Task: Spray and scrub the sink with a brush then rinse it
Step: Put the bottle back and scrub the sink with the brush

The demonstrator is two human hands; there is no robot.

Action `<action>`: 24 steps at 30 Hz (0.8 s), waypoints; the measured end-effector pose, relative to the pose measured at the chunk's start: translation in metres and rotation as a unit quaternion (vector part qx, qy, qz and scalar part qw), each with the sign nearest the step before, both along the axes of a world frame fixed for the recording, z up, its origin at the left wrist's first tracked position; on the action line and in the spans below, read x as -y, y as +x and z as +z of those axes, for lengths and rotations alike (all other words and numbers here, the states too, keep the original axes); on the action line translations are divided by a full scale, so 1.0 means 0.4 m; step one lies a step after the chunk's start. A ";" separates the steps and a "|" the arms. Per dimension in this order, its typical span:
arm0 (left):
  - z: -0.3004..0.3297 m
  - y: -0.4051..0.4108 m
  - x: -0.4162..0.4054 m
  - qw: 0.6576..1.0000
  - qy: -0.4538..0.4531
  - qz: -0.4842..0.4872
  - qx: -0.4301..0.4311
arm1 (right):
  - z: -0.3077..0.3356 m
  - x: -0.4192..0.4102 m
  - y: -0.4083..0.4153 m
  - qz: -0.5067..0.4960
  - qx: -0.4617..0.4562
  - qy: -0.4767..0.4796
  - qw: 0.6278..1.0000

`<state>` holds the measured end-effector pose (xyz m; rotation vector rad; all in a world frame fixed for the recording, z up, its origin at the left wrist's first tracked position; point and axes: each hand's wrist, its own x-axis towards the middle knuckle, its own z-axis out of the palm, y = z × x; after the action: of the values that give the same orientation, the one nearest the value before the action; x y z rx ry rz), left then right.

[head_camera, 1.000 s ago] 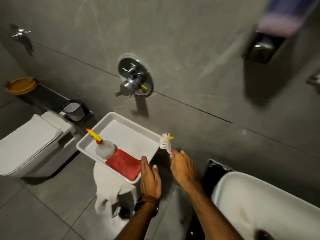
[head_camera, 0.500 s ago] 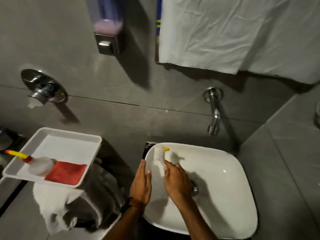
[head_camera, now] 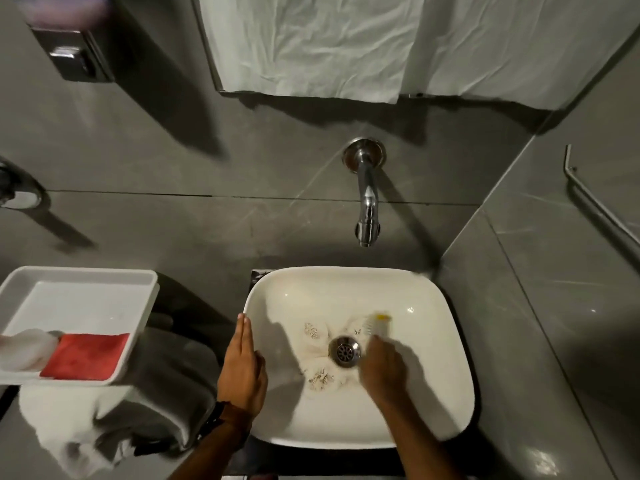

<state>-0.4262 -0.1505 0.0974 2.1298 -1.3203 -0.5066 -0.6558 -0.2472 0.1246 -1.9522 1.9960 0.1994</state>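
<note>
Nearest, two bare forearms are reaching up from the bottom edge. The left hand (head_camera: 242, 368) is lying flat and empty, fingers straight and together, over the left rim of the white sink (head_camera: 446, 358), a dark band sitting at its wrist. The right hand (head_camera: 382, 367) is reaching into the basin, clenched on the handle of a white brush (head_camera: 375, 323) with a yellow patch; both are motion-blurred, the bristle head sitting just right of the metal drain (head_camera: 344, 351). Speckled grime and pale foam are showing around the drain. Left of the sink, a white tray (head_camera: 79, 296) is resting on crumpled white cloth (head_camera: 65, 427), holding a red cloth (head_camera: 86, 355) and, beside it, a blurred pale spray bottle (head_camera: 22, 348) cut off by the frame edge. Farther back, a chrome spout (head_camera: 367, 202) is projecting from the grey tiled wall above the basin. Higher still, a white sheet (head_camera: 346, 46) is hanging, with a wall dispenser (head_camera: 74, 55) at upper left.
</note>
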 end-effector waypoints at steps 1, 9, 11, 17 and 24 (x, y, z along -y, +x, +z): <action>-0.002 0.001 0.000 1.000 0.000 -0.003 0.003 | -0.008 -0.010 0.064 0.036 0.043 0.016 0.998; -0.010 0.008 -0.005 1.000 -0.012 -0.018 0.003 | 0.009 -0.064 0.162 0.149 0.078 -0.066 0.983; -0.008 0.007 -0.005 1.000 -0.007 -0.017 0.003 | 0.007 -0.027 0.015 0.093 0.021 -0.164 0.982; 0.004 0.000 -0.003 1.000 0.000 -0.012 0.004 | 0.022 -0.043 0.018 0.020 0.029 0.007 0.999; 0.005 -0.001 -0.004 1.000 -0.005 -0.015 0.008 | 0.085 -0.180 0.216 0.173 0.120 0.005 0.978</action>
<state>-0.4266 -0.1489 0.0994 2.1129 -1.3634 -0.4967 -0.5696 -0.1754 0.1586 -2.1896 1.4958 0.0533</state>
